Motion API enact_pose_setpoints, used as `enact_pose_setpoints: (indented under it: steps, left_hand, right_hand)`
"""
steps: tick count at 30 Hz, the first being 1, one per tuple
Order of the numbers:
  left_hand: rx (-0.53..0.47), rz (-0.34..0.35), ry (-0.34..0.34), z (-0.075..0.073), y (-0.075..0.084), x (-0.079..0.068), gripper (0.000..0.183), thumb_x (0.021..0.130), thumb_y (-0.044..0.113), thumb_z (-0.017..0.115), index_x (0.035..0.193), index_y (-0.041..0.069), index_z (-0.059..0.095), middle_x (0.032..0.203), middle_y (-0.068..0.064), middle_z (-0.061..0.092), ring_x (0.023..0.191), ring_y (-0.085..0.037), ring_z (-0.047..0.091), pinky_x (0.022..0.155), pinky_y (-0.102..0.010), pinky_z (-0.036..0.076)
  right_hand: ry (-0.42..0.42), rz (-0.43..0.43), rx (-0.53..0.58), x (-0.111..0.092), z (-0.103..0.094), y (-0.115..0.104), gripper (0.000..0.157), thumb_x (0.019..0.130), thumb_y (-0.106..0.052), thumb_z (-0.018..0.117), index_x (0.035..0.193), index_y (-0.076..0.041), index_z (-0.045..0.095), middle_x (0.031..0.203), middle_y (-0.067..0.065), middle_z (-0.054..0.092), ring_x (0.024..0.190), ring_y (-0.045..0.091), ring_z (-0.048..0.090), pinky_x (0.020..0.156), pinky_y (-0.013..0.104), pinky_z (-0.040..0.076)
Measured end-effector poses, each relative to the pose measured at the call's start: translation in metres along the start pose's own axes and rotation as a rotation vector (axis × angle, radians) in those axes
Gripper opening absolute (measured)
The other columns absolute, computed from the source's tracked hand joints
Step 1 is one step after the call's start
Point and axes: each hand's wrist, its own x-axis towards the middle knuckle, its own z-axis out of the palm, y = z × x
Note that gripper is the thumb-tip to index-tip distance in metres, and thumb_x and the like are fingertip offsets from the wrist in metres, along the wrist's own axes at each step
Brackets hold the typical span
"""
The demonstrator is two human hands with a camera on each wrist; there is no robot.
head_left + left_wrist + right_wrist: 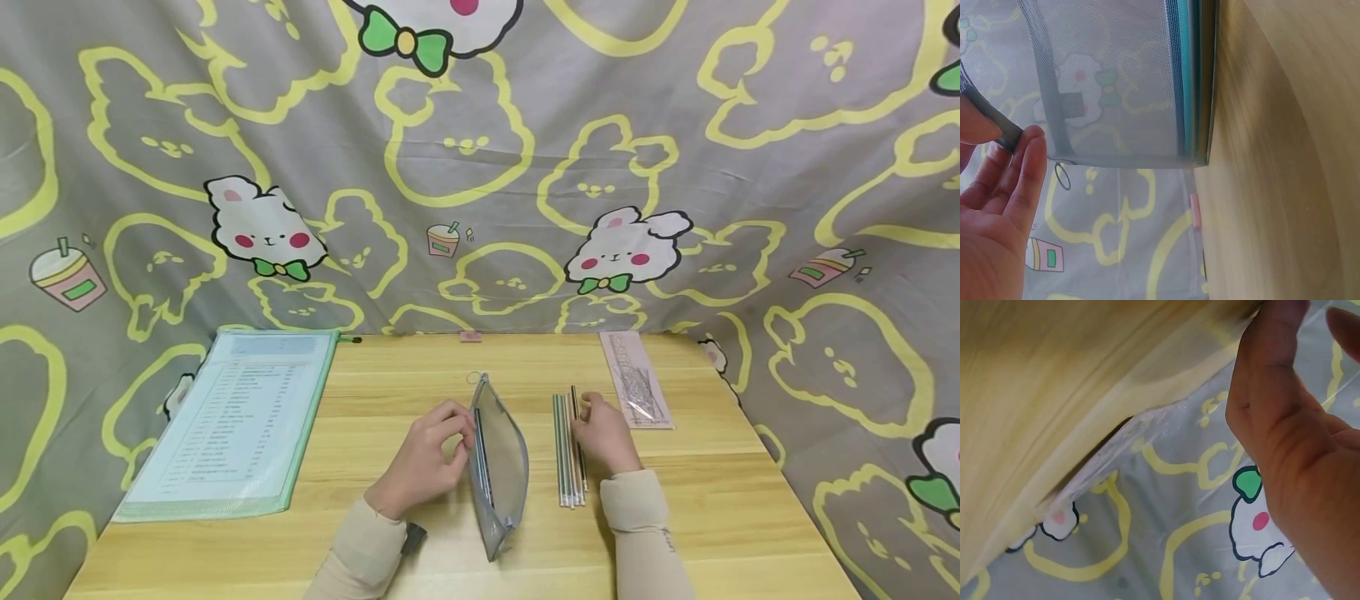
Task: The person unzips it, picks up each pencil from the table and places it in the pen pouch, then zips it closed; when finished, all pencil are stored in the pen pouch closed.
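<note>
My left hand (431, 457) pinches the left rim of a grey mesh zip pouch (522, 467), which stands with its mouth spread wide. Through the mesh in the left wrist view, long thin pencils (1190, 87) lie along the pouch's bottom, one of them teal. Right of the pouch, several pencils (559, 450) lie side by side, eraser ends toward me. The fingers of my right hand (609, 437) are at a dark pencil (574, 400) on the right of this row, its near end farther up than the others. The right wrist view cuts off those fingertips.
A clear zip folder (232, 417) with a printed sheet and green edging lies at the left. At the back right is a pink packet (637, 379). A small pink eraser (470, 337) sits at the table's back edge, before a patterned curtain (465, 167).
</note>
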Motion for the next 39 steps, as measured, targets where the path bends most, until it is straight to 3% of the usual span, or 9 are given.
enact_pose_setpoints:
  steps: [3,9,14,17,20,23,26,31,39]
  left_hand:
    - [0.000,-0.010,-0.005,0.000,0.000,0.000,0.026,0.077,-0.012,0.063,0.080,0.014,0.062,0.102,-0.004,0.067,0.101,-0.015,0.068,0.087,-0.031,0.061]
    - [0.003,-0.009,-0.008,0.000,-0.001,-0.001,0.024,0.078,-0.012,0.063,0.081,0.012,0.063,0.102,-0.002,0.066,0.101,-0.015,0.068,0.088,-0.031,0.061]
    - [0.002,-0.008,-0.007,0.000,-0.001,-0.001,0.023,0.078,-0.012,0.063,0.081,0.011,0.063,0.102,0.000,0.065,0.102,-0.016,0.068,0.088,-0.031,0.061]
    - [-0.001,-0.014,-0.012,0.000,-0.001,-0.001,0.022,0.078,-0.012,0.063,0.081,0.009,0.064,0.102,0.000,0.065,0.102,-0.016,0.068,0.089,-0.032,0.061]
    - [-0.004,-0.020,-0.017,-0.001,0.000,-0.002,0.021,0.078,-0.012,0.063,0.081,0.009,0.065,0.102,0.000,0.065,0.102,-0.016,0.068,0.089,-0.031,0.061]
    - [-0.004,-0.019,-0.018,-0.001,0.000,-0.002,0.021,0.078,-0.012,0.063,0.081,0.009,0.065,0.102,0.000,0.065,0.101,-0.015,0.068,0.088,-0.031,0.061]
    - [-0.002,-0.018,-0.017,-0.001,0.000,-0.002,0.021,0.078,-0.012,0.063,0.081,0.009,0.065,0.102,0.000,0.065,0.101,-0.015,0.067,0.088,-0.031,0.061]
    - [-0.002,-0.027,-0.015,-0.001,0.000,-0.001,0.023,0.078,-0.012,0.063,0.081,0.011,0.064,0.102,0.001,0.065,0.102,-0.015,0.068,0.089,-0.032,0.061]
    - [-0.014,-0.028,-0.017,-0.002,0.000,-0.001,0.027,0.079,-0.013,0.062,0.081,0.014,0.061,0.102,-0.009,0.068,0.101,-0.016,0.068,0.088,-0.031,0.061]
  right_hand:
    - [0.018,0.003,-0.049,-0.001,0.003,0.000,0.054,0.091,-0.005,0.065,0.142,0.011,0.055,0.114,0.024,0.072,0.099,0.038,0.068,0.098,0.059,0.056]
    - [0.056,0.027,-0.135,-0.001,0.007,-0.001,0.042,0.084,-0.005,0.068,0.125,0.008,0.067,0.119,0.028,0.073,0.105,0.046,0.070,0.096,0.060,0.057]
    - [0.074,0.061,-0.176,-0.001,0.006,-0.001,0.016,0.081,-0.013,0.076,0.090,-0.001,0.070,0.091,0.017,0.074,0.082,0.034,0.067,0.074,0.050,0.056]
    - [0.065,0.072,-0.171,-0.001,0.005,0.000,0.017,0.080,-0.017,0.078,0.079,-0.007,0.065,0.080,0.011,0.069,0.074,0.028,0.061,0.066,0.044,0.050]
    - [0.042,0.088,-0.112,-0.002,0.000,0.000,0.017,0.082,-0.019,0.078,0.084,-0.006,0.068,0.084,0.011,0.071,0.078,0.028,0.063,0.071,0.045,0.053]
    - [0.017,0.094,-0.025,-0.004,-0.007,-0.002,0.025,0.086,-0.018,0.077,0.101,0.001,0.073,0.098,0.017,0.075,0.087,0.030,0.068,0.081,0.051,0.058]
    - [-0.009,0.090,0.094,-0.007,-0.015,-0.008,0.038,0.088,-0.014,0.074,0.120,0.007,0.070,0.111,0.023,0.075,0.089,0.029,0.072,0.083,0.050,0.062]
    - [-0.058,0.067,0.286,-0.015,-0.027,-0.024,0.044,0.088,-0.005,0.067,0.129,0.009,0.066,0.101,0.018,0.071,0.075,0.021,0.071,0.072,0.039,0.065]
    - [-0.167,-0.056,0.314,-0.039,-0.042,-0.059,0.047,0.087,-0.003,0.065,0.133,0.001,0.065,0.094,0.010,0.068,0.070,0.020,0.070,0.064,0.033,0.058]
